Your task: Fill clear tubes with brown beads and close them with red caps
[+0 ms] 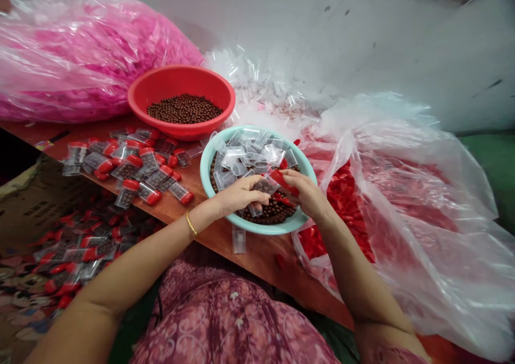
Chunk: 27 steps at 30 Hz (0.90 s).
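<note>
My left hand [240, 195] grips a small clear plastic container [266, 186] with brown balls inside, above the light-blue basin [207, 179]. My right hand [306, 193] holds a red cap [284, 182] at the container's right end; whether the cap is fully seated I cannot tell. Under my hands, the basin holds brown balls [276, 214] and a heap of empty clear containers [235, 155]. A few more red caps lie among them, partly hidden by my fingers. One clear container [238, 240] rests on the table just in front of the basin.
Filled, red-capped containers [140, 165] lie piled on the table [209, 232] at left, with more [88, 246] below its edge. Behind stands a red bowl [139, 93] of brown balls. A pink-filled bag [92, 53] is at back left; a bag of red caps [348, 208] lies right.
</note>
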Tool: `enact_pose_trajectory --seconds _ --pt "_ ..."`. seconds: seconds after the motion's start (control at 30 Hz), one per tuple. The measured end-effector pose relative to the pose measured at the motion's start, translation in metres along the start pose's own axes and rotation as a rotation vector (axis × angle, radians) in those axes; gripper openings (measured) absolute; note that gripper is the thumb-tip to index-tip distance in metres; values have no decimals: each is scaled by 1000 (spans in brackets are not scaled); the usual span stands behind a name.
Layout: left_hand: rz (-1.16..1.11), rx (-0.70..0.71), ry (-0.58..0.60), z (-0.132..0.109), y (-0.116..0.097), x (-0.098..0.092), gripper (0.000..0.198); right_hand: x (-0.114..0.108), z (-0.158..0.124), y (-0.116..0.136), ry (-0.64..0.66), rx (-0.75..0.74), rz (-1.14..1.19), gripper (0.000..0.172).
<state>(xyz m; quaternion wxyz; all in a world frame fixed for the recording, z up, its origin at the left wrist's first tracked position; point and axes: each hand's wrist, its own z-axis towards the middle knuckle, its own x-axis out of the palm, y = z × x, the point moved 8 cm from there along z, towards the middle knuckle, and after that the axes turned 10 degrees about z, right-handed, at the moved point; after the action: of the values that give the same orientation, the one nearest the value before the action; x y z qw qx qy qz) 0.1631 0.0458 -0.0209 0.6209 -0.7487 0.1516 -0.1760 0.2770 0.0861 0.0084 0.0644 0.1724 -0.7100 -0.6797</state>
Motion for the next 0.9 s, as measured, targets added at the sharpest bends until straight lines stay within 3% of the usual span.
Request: enact_pose_trajectory --seconds 0.1,0.23,0.37,0.53,0.77,0.9 --pt "22 -2 6 -1 -2 0 13 8 -2 -4 31 38 44 25" --pt "10 9 -1 -1 -5 1 9 10 -7 3 29 -57 14 24" --pt "11 18 -9 0 -5 2 9 6 -12 16 7 -219 -125 23" --pt "34 67 -66 1 -6 -2 8 10 -21 33 30 -457 -399 34" --pt "135 95 -142 -2 -9 -8 21 22 -28 24 41 -531 -445 41" --pt "211 116 -167 -1 -7 -10 19 25 -36 22 93 -645 -528 44"
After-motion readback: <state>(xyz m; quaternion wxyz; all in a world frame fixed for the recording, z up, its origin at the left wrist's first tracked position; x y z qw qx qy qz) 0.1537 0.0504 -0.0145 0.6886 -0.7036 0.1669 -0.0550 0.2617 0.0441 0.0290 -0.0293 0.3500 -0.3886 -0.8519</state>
